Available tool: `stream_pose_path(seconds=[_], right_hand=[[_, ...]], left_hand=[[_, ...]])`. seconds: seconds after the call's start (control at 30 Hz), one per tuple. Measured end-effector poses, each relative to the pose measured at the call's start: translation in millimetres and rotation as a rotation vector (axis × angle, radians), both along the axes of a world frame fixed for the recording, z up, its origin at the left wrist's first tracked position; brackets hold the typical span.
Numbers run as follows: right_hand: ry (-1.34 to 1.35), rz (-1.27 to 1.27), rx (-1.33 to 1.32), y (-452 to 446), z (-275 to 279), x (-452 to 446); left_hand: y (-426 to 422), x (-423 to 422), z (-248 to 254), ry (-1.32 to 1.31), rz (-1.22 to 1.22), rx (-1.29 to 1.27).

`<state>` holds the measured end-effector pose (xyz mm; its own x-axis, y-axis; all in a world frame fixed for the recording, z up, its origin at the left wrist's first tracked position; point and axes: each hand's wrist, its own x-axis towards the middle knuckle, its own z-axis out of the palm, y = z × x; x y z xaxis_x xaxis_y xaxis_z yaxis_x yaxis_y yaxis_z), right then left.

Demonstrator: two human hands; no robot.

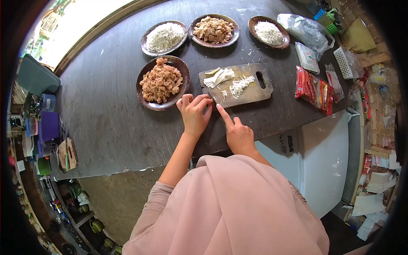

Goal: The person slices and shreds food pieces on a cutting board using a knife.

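Observation:
My left hand (195, 111) is at the near left corner of the wooden cutting board (253, 94), beside the plate of brown pieces (161, 83). Its fingers are curled together; what they hold, if anything, is too small to make out. My right hand (238, 132) lies just to the right, index finger stretched toward the board's left edge, the other fingers folded. Something thin and dark, possibly a blade, shows near that fingertip. On the board, pale flat slices (219, 77) lie at the upper left and a heap of thin white shreds (241, 86) lies near the middle.
Along the far side stand a plate of white shreds (165, 37), a plate of light brown pieces (213, 30) and another white-shred plate (269, 33). Plastic bags (307, 32) and red packets (313, 89) lie at the right. A purple container (49, 126) is at the left.

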<state>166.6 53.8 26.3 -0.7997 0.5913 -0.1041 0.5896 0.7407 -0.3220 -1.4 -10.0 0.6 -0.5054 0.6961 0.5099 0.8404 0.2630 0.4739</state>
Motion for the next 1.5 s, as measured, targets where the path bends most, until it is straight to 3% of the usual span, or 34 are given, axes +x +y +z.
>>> stream_pose_path(seconds=[0.83,1.5], right_hand=[[0.055,0.018,-0.201,9.5,17.1,16.4],[0.055,0.045,-0.062,11.4,4.1,3.0]], left_hand=[[0.4,3.4,-2.5,0.036,0.032,0.027],[-1.0,3.0,0.0,0.002,0.021,0.008]])
